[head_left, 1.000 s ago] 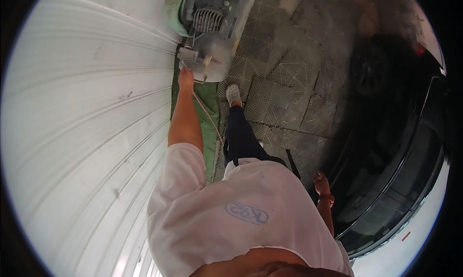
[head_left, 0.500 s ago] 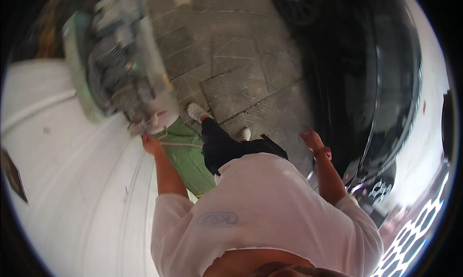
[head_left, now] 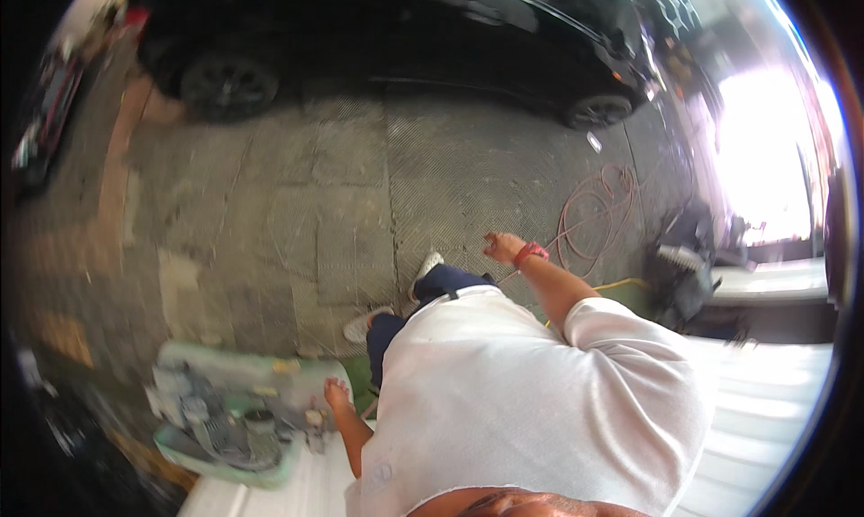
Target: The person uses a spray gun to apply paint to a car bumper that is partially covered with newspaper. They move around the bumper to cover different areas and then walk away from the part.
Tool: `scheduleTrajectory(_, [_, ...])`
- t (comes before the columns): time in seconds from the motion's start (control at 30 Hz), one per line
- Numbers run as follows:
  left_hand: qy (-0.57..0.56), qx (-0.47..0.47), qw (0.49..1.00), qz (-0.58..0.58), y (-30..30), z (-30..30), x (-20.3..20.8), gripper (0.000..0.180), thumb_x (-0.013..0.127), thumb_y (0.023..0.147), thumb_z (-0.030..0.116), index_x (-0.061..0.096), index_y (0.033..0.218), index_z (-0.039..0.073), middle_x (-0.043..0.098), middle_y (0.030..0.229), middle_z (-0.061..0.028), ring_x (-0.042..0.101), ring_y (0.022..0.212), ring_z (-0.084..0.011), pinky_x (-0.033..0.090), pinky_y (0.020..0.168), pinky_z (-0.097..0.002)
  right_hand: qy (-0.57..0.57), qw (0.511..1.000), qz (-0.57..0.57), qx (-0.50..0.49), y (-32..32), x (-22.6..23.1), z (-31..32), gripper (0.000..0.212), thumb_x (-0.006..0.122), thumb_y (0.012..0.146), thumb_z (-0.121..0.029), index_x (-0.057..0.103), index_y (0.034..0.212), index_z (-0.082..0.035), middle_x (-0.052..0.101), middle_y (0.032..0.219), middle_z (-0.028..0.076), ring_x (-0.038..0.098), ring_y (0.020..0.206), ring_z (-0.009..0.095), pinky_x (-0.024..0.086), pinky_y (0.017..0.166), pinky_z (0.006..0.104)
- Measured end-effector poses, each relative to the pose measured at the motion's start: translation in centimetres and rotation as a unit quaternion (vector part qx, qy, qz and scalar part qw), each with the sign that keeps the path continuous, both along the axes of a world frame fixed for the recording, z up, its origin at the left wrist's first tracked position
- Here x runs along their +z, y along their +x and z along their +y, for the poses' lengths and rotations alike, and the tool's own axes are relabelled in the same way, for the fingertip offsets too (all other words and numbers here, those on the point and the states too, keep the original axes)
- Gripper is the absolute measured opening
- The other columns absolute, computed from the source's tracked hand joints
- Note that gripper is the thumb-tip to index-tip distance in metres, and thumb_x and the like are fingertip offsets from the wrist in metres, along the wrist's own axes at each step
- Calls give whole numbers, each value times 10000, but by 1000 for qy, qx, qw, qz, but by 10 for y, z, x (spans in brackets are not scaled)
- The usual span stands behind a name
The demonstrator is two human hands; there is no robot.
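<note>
My left hand (head_left: pixel 337 394) hangs low on the left, beside the end of a pale green plastic tub (head_left: pixel 310 373). Its fingers are loosely bent, and I see nothing in them. Inside the tub lie several grey tools or machine parts (head_left: pixel 261 436), too blurred to name. My right hand (head_left: pixel 507 247), with a red band (head_left: pixel 531 252) on its wrist, is held out over the floor in front of me. Its fingers are partly curled and apart, holding nothing. A white-shod foot (head_left: pixel 428 267) is ahead of the other.
A dark car (head_left: pixel 423 40) stands sideways across the far side. A reddish hose (head_left: pixel 589 220) lies coiled on the textured floor mats (head_left: pixel 342 238), right of my right hand. Farther right are a black bag-like heap (head_left: pixel 684 260) and a white bench or ledge (head_left: pixel 774 280).
My view and body have turned rightward: the car has swung from the right to the far side, and the tub from ahead-left to low left. The hose has come into view.
</note>
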State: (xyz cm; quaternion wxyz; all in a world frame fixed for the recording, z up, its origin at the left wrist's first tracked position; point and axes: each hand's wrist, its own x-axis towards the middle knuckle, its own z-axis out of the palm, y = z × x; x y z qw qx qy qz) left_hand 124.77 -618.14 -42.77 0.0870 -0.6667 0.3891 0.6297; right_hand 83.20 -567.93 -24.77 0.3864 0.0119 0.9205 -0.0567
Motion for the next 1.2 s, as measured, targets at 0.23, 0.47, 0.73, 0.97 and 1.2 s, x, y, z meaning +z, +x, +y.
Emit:
scheduleTrajectory(0.23, [-42,-211,976,10,-172,77,67,369,519,1095,317,553,1408,124,612,1325,-41,598,1121,-239,458,904,-398,-65,977,-27,-200,35,-59,133,672,675,979,-512,602,1510,-107,653,1453,213,605,1372,388,469,1170,472])
scheduleTrajectory(0.47, [-79,-556,827,-37,-334,154,103,253,545,1092,302,617,1261,127,625,1108,-15,583,916,-175,457,754,-359,-124,895,62,-424,55,-66,238,691,686,966,-522,616,1487,-74,657,1441,227,603,1371,389,469,1166,466])
scheduleTrajectory(0.73, [-87,-624,777,-18,-555,261,121,203,575,1089,282,689,1158,128,649,903,8,566,705,-112,455,603,-315,-133,797,58,-586,122,-58,300,706,704,951,-493,617,1470,-21,646,1456,232,602,1374,383,467,1167,446])
scheduleTrajectory(0.97, [-88,-672,735,-1,-704,376,94,260,588,1102,307,710,1262,143,643,913,17,582,721,-118,487,617,-305,-82,691,-14,-718,150,-15,315,679,737,951,-458,633,1453,-12,661,1435,235,619,1364,362,475,1158,431])
scheduleTrajectory(1.2, [-127,-788,600,-56,-878,568,169,306,642,1059,315,750,1248,100,719,975,-24,645,793,-141,536,727,-359,-107,591,75,-796,66,29,359,637,728,953,-430,650,1418,-2,683,1392,248,660,1307,361,505,1119,436])
